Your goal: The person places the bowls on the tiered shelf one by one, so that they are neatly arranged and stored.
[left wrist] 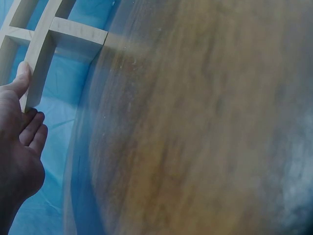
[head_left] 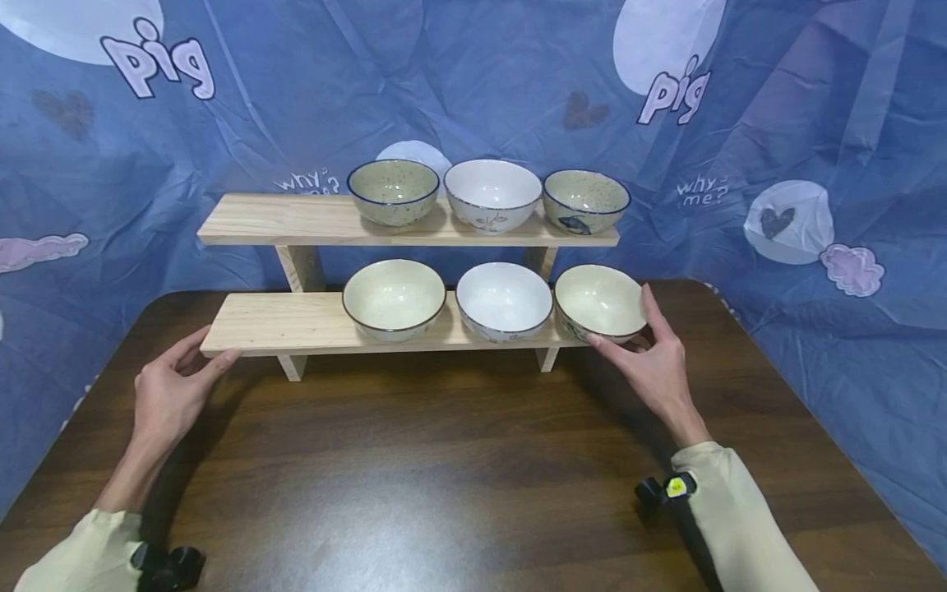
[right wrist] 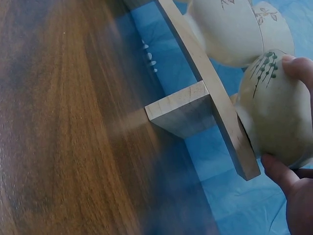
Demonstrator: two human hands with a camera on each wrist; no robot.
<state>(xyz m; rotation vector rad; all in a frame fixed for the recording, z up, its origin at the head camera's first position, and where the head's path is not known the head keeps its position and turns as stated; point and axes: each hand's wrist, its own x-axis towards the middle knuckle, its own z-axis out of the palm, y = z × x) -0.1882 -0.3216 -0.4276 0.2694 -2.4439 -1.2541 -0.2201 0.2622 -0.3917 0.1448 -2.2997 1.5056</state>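
A two-tier wooden shelf point(head_left: 277, 322) bears a row of bowls on each tier. My left hand point(head_left: 166, 399) pinches the left end of its lower board, thumb at the front edge and fingers behind; the left wrist view shows the same grip on the board point(left wrist: 40, 68). On the lower tier's right end is a cream bowl point(head_left: 599, 300) with a dark rim, green-patterned outside point(right wrist: 274, 107). My right hand point(head_left: 658, 370) holds this bowl, thumb at the front and fingers at its right side. Beside it on the left sits a white bowl point(head_left: 505, 300), then another cream bowl point(head_left: 394, 300).
The upper tier carries a speckled blue-rimmed bowl point(head_left: 394, 193), a white bowl with a leaf pattern point(head_left: 492, 196) and another speckled bowl point(head_left: 587, 203). Everything stands on a dark brown wooden table point(head_left: 414, 460). A blue printed cloth point(head_left: 473, 90) hangs behind.
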